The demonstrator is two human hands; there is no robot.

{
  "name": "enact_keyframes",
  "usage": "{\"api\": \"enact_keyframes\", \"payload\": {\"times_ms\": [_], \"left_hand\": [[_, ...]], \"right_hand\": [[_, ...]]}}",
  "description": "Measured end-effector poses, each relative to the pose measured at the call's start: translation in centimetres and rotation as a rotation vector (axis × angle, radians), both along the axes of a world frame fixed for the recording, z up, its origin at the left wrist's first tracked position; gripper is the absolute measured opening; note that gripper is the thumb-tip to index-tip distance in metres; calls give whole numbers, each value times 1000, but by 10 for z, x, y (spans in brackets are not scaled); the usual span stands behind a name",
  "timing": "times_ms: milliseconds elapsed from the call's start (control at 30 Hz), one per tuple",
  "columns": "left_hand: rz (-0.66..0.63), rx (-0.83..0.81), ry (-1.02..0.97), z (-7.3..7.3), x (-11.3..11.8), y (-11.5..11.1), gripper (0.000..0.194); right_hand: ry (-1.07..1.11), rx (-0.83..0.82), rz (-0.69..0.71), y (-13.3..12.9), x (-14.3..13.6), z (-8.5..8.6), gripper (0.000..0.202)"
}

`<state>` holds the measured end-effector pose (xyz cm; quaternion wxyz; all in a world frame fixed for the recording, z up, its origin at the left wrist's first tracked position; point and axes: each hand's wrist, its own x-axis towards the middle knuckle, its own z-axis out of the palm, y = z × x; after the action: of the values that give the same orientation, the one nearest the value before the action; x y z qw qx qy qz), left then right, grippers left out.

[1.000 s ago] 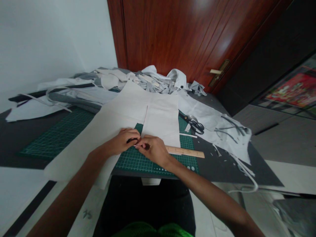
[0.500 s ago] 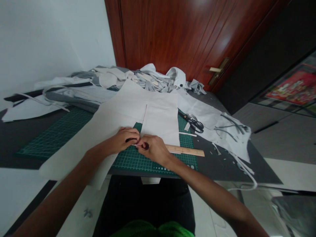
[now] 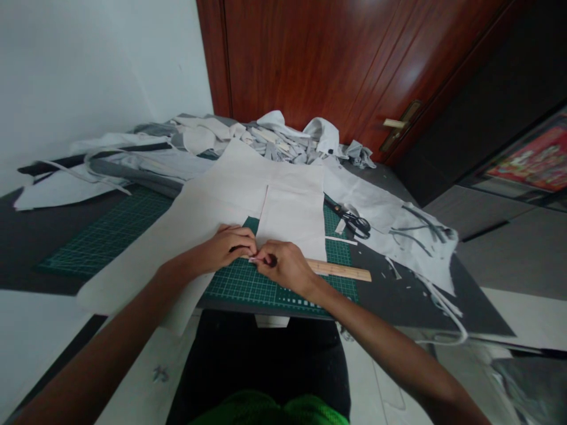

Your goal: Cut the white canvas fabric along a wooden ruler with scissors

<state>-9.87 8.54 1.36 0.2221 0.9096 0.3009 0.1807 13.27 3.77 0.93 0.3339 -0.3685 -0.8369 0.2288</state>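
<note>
A large off-white sheet (image 3: 199, 200) lies over a green cutting mat (image 3: 248, 283). My left hand (image 3: 233, 245) rests at its lower edge, fingers bent together near a small pinkish-white piece (image 3: 252, 260). Beside it, my right hand (image 3: 283, 262) is closed in a pinch at that same small piece; what exactly its fingertips hold is too small to tell. A wooden ruler (image 3: 345, 271) sticks out to the right from under my right hand, along the lower edge of a rectangular off-white panel (image 3: 292, 218).
Black-handled scissors (image 3: 354, 223) lie right of the panel. White fabric with grey strips (image 3: 398, 236) covers the table's right side. Fabric scraps (image 3: 283, 141) pile up by the door (image 3: 301, 59). More folded cloth (image 3: 146, 168) lies at the left.
The whole view has shifted slightly, so the table appears a little further right. Both hands stay close together at the same place, with the fingertips slightly moved.
</note>
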Motion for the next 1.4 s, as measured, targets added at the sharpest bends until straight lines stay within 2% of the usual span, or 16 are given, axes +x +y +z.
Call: {"api": "enact_keyframes", "payload": {"times_ms": [400, 1167, 1400], "left_hand": [[-14, 18, -24, -2, -1, 1, 31], [-7, 30, 45, 0, -3, -1, 33], [-15, 34, 43, -5, -6, 4, 34]], "right_hand": [[-37, -29, 2, -2, 7, 7, 10], [2, -43, 27, -5, 29, 6, 15], [25, -53, 22, -6, 35, 6, 14]]}}
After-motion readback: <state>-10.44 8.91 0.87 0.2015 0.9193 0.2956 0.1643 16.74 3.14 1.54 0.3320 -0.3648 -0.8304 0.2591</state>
